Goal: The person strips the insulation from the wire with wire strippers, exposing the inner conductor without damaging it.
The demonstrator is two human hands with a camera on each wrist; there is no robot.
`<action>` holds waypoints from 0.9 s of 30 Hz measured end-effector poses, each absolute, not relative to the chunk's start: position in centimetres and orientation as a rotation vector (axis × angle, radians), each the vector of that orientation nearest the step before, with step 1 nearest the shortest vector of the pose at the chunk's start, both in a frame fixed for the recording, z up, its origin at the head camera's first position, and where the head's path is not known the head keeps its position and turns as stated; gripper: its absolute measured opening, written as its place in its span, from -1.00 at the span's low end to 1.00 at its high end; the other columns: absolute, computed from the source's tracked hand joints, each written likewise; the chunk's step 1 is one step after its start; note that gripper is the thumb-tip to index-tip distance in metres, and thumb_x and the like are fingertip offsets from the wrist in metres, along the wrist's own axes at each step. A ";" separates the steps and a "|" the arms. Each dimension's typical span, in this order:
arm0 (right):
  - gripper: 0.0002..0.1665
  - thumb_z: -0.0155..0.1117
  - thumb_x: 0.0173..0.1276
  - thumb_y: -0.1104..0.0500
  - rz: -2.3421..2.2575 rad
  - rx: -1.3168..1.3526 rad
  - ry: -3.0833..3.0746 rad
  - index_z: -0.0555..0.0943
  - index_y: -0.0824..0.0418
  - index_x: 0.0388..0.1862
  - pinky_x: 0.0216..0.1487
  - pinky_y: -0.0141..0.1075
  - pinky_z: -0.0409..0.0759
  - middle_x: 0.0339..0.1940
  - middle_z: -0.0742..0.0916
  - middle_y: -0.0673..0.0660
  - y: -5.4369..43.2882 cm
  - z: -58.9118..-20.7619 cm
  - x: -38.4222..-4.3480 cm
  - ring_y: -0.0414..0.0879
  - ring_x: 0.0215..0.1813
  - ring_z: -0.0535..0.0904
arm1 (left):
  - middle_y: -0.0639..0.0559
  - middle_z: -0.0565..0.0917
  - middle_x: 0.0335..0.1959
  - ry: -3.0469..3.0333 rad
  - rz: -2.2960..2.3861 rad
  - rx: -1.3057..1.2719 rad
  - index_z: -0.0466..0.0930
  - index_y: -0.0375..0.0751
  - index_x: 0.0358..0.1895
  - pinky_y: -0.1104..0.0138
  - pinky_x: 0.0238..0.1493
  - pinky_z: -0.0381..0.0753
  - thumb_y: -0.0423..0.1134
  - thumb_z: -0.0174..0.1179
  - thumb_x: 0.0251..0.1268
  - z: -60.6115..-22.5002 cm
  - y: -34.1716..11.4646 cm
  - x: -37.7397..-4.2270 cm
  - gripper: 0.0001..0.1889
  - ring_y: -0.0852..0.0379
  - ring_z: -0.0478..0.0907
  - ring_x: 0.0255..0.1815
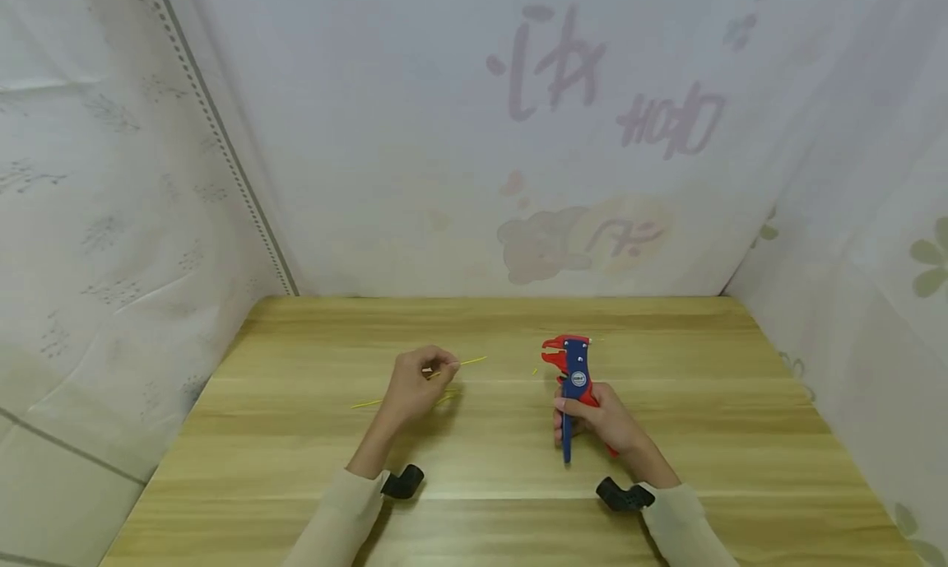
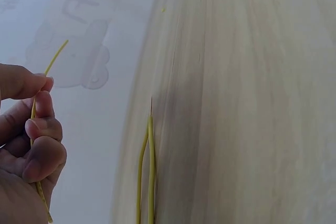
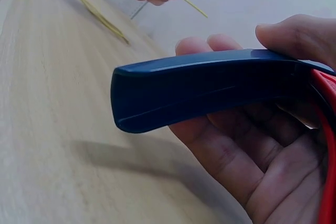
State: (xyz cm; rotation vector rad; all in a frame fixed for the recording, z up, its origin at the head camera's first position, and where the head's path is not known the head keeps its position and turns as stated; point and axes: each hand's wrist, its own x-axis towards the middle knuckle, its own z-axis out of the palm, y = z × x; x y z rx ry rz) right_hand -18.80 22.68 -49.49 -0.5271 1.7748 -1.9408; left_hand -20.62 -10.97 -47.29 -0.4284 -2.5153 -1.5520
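Between thumb and fingertip, my left hand (image 1: 417,383) pinches a thin yellow wire (image 1: 474,360). One end points right, toward the tool; in the left wrist view the wire (image 2: 56,57) also passes along the curled fingers and emerges below them. My right hand (image 1: 613,420) grips a red and blue wire stripper (image 1: 578,368) by its handles, upright, its red jaws parted and facing left with nothing seen between them. More yellow wires (image 2: 151,166) lie on the table under the left hand, one ending in a thin bare copper-coloured tip.
A tiny yellow scrap (image 1: 535,371) lies on the wooden table (image 1: 489,468) left of the stripper. Black mounts (image 1: 403,482) sit at both wrists. Patterned white cloth (image 1: 385,155) hangs behind the table and at its sides.
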 end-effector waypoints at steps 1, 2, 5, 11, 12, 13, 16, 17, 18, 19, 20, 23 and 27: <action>-0.50 0.13 0.60 0.22 -1.946 -0.525 1.766 0.30 0.72 0.06 -0.15 0.02 0.78 -0.33 0.76 0.22 22.5 -49.5 -18.8 0.02 -0.32 0.80 | -0.01 0.77 -0.33 -2.518 -1.556 -0.422 0.76 -0.28 -0.23 0.37 -0.19 0.65 -0.34 0.27 0.42 -47.3 -10.9 -20.5 -0.90 0.16 0.61 -0.33; -0.50 0.14 0.60 0.22 -1.949 -0.527 1.765 0.30 0.72 0.06 -0.16 0.02 0.78 -0.33 0.76 0.21 22.3 -49.5 -18.8 0.02 -0.32 0.80 | 0.02 0.76 -0.34 -2.519 -1.560 -0.416 0.76 -0.26 -0.23 0.37 -0.19 0.65 -0.34 0.27 0.42 -47.3 -10.8 -20.5 -0.90 0.17 0.60 -0.32; -0.47 0.15 0.59 0.21 -1.951 -0.536 1.770 0.29 0.74 0.05 -0.18 0.01 0.78 -0.35 0.76 0.18 22.0 -49.4 -18.8 0.00 -0.34 0.80 | 0.01 0.77 -0.33 -2.515 -1.576 -0.428 0.76 -0.22 -0.24 0.38 -0.18 0.65 -0.35 0.28 0.42 -47.4 -10.4 -20.6 -0.92 0.19 0.61 -0.32; -0.51 0.14 0.59 0.25 -1.945 -0.565 1.778 0.29 0.75 0.02 -0.22 -0.05 0.79 -0.37 0.76 0.12 21.3 -49.5 -18.7 -0.05 -0.36 0.79 | -0.02 0.75 -0.36 -2.497 -1.613 -0.460 0.75 -0.25 -0.23 0.39 -0.20 0.66 -0.35 0.27 0.44 -47.2 -9.9 -20.5 -0.91 0.19 0.60 -0.34; -0.52 0.14 0.59 0.26 -1.945 -0.568 1.773 0.29 0.75 0.01 -0.21 -0.05 0.79 -0.37 0.76 0.13 21.2 -49.5 -18.6 -0.05 -0.36 0.79 | -0.01 0.74 -0.37 -2.498 -1.614 -0.460 0.75 -0.23 -0.23 0.40 -0.20 0.66 -0.34 0.27 0.44 -47.2 -9.9 -20.4 -0.91 0.19 0.59 -0.34; -0.53 0.14 0.58 0.26 -1.945 -0.571 1.768 0.30 0.75 0.01 -0.21 -0.05 0.79 -0.37 0.76 0.13 21.1 -49.5 -18.6 -0.05 -0.36 0.79 | 0.00 0.73 -0.38 -2.500 -1.612 -0.459 0.75 -0.21 -0.23 0.40 -0.21 0.66 -0.34 0.27 0.44 -47.2 -9.8 -20.4 -0.92 0.19 0.58 -0.35; -0.50 0.14 0.58 0.25 -1.940 -0.575 1.750 0.28 0.76 0.02 -0.20 -0.07 0.79 -0.36 0.76 0.13 20.8 -49.6 -18.6 -0.05 -0.34 0.79 | -0.02 0.74 -0.37 -2.506 -1.617 -0.456 0.75 -0.20 -0.22 0.42 -0.22 0.65 -0.32 0.28 0.45 -47.1 -9.7 -20.4 -0.92 0.22 0.57 -0.36; -0.48 0.14 0.59 0.25 -1.937 -0.579 1.746 0.27 0.77 0.03 -0.20 -0.07 0.79 -0.36 0.76 0.13 20.7 -49.6 -18.5 -0.05 -0.34 0.79 | -0.04 0.74 -0.36 -2.508 -1.620 -0.457 0.75 -0.19 -0.21 0.42 -0.22 0.64 -0.31 0.28 0.45 -47.1 -9.6 -20.4 -0.92 0.22 0.56 -0.36; -0.47 0.15 0.58 0.23 -1.934 -0.570 1.740 0.27 0.77 0.04 -0.19 -0.08 0.79 -0.36 0.76 0.11 20.6 -49.6 -18.5 -0.06 -0.33 0.79 | -0.06 0.74 -0.35 -2.508 -1.625 -0.460 0.75 -0.21 -0.21 0.42 -0.22 0.64 -0.30 0.28 0.45 -47.1 -9.6 -20.4 -0.91 0.23 0.55 -0.37; -0.46 0.14 0.59 0.23 -1.931 -0.574 1.737 0.26 0.78 0.04 -0.19 -0.09 0.79 -0.36 0.76 0.10 20.5 -49.6 -18.5 -0.06 -0.33 0.79 | -0.08 0.74 -0.35 -2.506 -1.633 -0.464 0.75 -0.23 -0.20 0.42 -0.23 0.64 -0.30 0.29 0.45 -47.1 -9.6 -20.4 -0.91 0.22 0.54 -0.37; -0.45 0.14 0.59 0.22 -1.930 -0.573 1.732 0.26 0.78 0.05 -0.18 -0.10 0.79 -0.36 0.76 0.09 20.4 -49.7 -18.5 -0.06 -0.32 0.79 | -0.11 0.75 -0.33 -2.505 -1.637 -0.467 0.75 -0.24 -0.19 0.42 -0.22 0.63 -0.29 0.28 0.45 -47.1 -9.5 -20.4 -0.90 0.22 0.55 -0.37; -0.45 0.12 0.60 0.22 -1.929 -0.592 1.721 0.25 0.79 0.05 -0.17 -0.10 0.79 -0.35 0.77 0.07 20.2 -49.8 -18.5 -0.08 -0.31 0.80 | -0.13 0.76 -0.31 -2.504 -1.644 -0.469 0.74 -0.23 -0.19 0.41 -0.22 0.63 -0.29 0.28 0.46 -47.1 -9.3 -20.4 -0.90 0.21 0.55 -0.36; -0.49 0.10 0.61 0.25 -1.928 -0.616 1.713 0.26 0.80 0.02 -0.18 -0.10 0.79 -0.35 0.77 0.07 20.0 -50.0 -18.3 -0.09 -0.32 0.80 | -0.15 0.76 -0.30 -2.511 -1.652 -0.468 0.74 -0.21 -0.20 0.41 -0.23 0.60 -0.31 0.25 0.47 -47.2 -9.2 -20.5 -0.90 0.18 0.55 -0.37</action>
